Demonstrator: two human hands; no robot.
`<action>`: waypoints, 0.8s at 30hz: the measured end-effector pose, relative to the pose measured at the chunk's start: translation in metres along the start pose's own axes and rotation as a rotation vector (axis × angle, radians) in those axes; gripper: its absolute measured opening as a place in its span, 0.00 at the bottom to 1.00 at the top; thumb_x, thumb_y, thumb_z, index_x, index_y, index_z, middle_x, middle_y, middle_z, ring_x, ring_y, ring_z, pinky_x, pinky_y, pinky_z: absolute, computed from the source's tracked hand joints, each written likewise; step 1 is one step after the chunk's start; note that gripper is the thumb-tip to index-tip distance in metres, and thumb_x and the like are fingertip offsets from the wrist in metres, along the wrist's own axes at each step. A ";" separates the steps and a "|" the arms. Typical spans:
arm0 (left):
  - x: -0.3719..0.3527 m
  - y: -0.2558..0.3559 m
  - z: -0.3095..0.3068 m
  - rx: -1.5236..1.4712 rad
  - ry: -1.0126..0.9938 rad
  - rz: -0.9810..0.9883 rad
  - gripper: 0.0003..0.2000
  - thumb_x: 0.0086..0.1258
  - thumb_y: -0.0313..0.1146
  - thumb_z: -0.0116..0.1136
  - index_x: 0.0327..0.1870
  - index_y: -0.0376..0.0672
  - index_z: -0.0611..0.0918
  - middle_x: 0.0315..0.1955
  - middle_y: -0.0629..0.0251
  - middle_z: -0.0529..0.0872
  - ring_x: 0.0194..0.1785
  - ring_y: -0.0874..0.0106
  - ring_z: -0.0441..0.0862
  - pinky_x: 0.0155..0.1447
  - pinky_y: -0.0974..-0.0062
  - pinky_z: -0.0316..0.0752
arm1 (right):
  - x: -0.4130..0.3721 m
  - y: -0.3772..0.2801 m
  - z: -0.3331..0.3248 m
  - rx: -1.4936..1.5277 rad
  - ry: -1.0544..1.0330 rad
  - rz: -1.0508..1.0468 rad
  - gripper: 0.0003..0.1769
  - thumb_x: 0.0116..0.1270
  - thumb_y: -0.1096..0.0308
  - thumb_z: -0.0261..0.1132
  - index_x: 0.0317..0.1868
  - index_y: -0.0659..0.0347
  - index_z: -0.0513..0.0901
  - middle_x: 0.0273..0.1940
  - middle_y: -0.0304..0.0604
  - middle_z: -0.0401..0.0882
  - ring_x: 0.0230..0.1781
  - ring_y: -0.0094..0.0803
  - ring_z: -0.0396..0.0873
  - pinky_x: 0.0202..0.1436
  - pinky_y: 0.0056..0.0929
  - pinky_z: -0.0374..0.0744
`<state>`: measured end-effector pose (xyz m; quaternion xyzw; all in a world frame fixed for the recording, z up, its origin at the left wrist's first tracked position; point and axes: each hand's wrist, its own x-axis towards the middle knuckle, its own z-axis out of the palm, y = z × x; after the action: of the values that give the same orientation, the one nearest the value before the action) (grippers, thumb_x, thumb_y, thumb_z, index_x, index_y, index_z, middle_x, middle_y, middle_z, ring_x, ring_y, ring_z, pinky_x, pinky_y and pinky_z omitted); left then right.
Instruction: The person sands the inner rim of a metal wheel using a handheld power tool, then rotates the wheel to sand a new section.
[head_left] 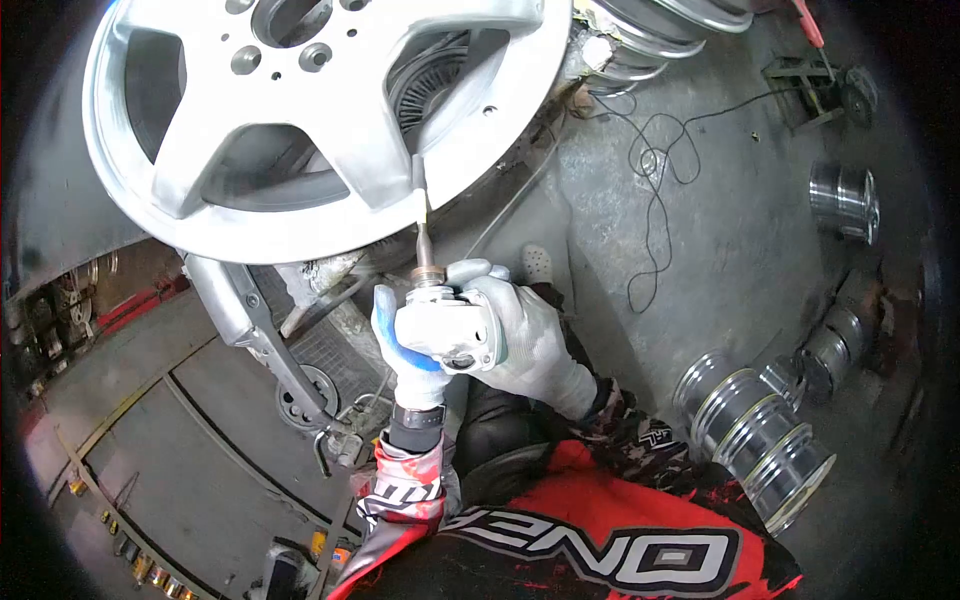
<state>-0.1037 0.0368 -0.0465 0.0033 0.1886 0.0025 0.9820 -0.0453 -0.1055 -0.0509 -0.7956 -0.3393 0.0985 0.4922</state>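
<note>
A large silver wheel rim with broad spokes lies face up at the upper left. A white power tool with a long thin shaft points up at the rim, and its tip is at the edge of a spoke. My left hand, in a white and blue glove, is closed on the tool's left side. My right hand, in a whitish glove, wraps round its right side. Both hands are just below the rim's lower edge. The tool's rear part is hidden by the hands.
Shiny rims stand in a row at the lower right, with another rim above them. A black cable loops over the floor. A metal arm stands below the large rim, near a small wheel.
</note>
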 end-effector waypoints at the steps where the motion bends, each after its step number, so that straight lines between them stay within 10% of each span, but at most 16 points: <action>1: -0.001 0.000 0.008 0.059 0.031 0.017 0.54 0.69 0.78 0.43 0.68 0.22 0.73 0.60 0.36 0.81 0.62 0.47 0.83 0.70 0.54 0.77 | 0.000 -0.001 0.000 0.001 0.009 0.005 0.34 0.54 0.59 0.80 0.59 0.61 0.77 0.45 0.48 0.83 0.43 0.49 0.84 0.48 0.43 0.81; 24: -0.013 0.016 -0.019 0.189 0.130 -0.041 0.56 0.71 0.78 0.39 0.69 0.19 0.71 0.62 0.34 0.81 0.62 0.50 0.83 0.69 0.60 0.78 | -0.014 -0.006 0.019 0.023 0.034 0.107 0.32 0.54 0.60 0.79 0.57 0.60 0.77 0.49 0.55 0.82 0.51 0.56 0.82 0.56 0.49 0.81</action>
<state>-0.1227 0.0529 -0.0589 0.0917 0.2511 -0.0349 0.9630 -0.0675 -0.0991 -0.0570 -0.8086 -0.2865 0.1148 0.5009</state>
